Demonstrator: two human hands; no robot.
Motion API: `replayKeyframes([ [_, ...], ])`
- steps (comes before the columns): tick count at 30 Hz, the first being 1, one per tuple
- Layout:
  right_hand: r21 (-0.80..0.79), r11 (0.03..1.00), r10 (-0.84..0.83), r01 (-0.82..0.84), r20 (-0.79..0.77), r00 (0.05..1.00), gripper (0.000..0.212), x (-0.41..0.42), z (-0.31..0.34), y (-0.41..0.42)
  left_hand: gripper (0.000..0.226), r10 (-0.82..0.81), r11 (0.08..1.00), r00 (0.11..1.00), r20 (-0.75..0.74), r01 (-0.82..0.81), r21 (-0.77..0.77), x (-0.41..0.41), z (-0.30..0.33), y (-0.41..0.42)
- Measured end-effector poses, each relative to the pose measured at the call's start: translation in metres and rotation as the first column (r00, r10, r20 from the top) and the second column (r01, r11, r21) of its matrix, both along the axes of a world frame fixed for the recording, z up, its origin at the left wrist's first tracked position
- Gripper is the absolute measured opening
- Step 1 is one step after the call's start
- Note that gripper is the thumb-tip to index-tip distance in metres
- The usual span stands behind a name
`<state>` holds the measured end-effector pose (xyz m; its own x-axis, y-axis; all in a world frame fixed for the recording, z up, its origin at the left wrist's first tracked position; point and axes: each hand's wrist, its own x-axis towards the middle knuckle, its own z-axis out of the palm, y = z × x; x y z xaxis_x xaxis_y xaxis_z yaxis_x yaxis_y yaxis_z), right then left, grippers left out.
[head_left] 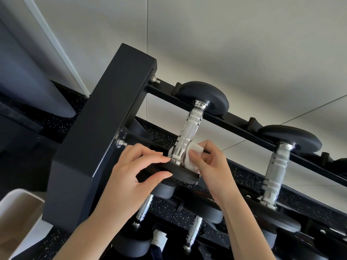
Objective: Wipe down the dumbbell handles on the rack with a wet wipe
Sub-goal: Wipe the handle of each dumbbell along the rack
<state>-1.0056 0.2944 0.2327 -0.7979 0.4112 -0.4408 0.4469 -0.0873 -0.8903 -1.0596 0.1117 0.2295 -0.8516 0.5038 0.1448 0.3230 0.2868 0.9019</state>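
A dumbbell with a knurled chrome handle point(189, 126) and black rubber heads lies across the top tier of a black rack point(105, 128). A white wet wipe point(189, 156) is wrapped round the near end of that handle. My right hand point(208, 164) pinches the wipe against the handle. My left hand point(139, 167) grips the rim of the near head point(180, 175) between thumb and fingers. A second dumbbell handle point(276, 171) lies on the same tier to the right.
Lower tiers hold more dumbbells with chrome handles point(144, 209), point(193, 231). Black speckled flooring point(56, 119) runs under the rack. A white wall point(225, 44) stands behind it. A pale bin or chair edge point(16, 212) sits at the lower left.
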Motion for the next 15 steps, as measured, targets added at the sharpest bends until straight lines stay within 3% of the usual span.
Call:
replayKeyframes([
  [3,0.312,0.944,0.113,-0.110,0.008,0.994,0.018,0.007,0.005,-0.003,0.024,0.000,1.000,1.000,0.014,0.000,-0.003,-0.001,0.001,-0.001],
  [7,0.596,0.796,0.167,-0.106,-0.048,0.985,0.021,0.009,0.008,-0.008,0.025,-0.006,1.000,0.998,0.061,0.007,-0.005,-0.003,0.002,-0.001],
  [10,0.654,0.750,0.243,-0.097,-0.136,0.960,0.024,0.002,0.010,-0.007,0.025,0.000,1.000,0.996,0.095,-0.002,0.019,-0.004,0.002,-0.001],
  [13,0.643,0.733,0.354,-0.222,-0.082,0.932,0.025,-0.012,0.017,-0.007,0.026,0.018,1.000,0.995,0.100,-0.020,0.023,-0.002,0.000,-0.001],
  [15,0.731,0.604,0.438,-0.318,0.028,0.898,0.019,-0.021,0.019,-0.006,0.027,0.029,0.999,0.995,0.093,-0.032,0.033,-0.001,-0.002,0.000],
])
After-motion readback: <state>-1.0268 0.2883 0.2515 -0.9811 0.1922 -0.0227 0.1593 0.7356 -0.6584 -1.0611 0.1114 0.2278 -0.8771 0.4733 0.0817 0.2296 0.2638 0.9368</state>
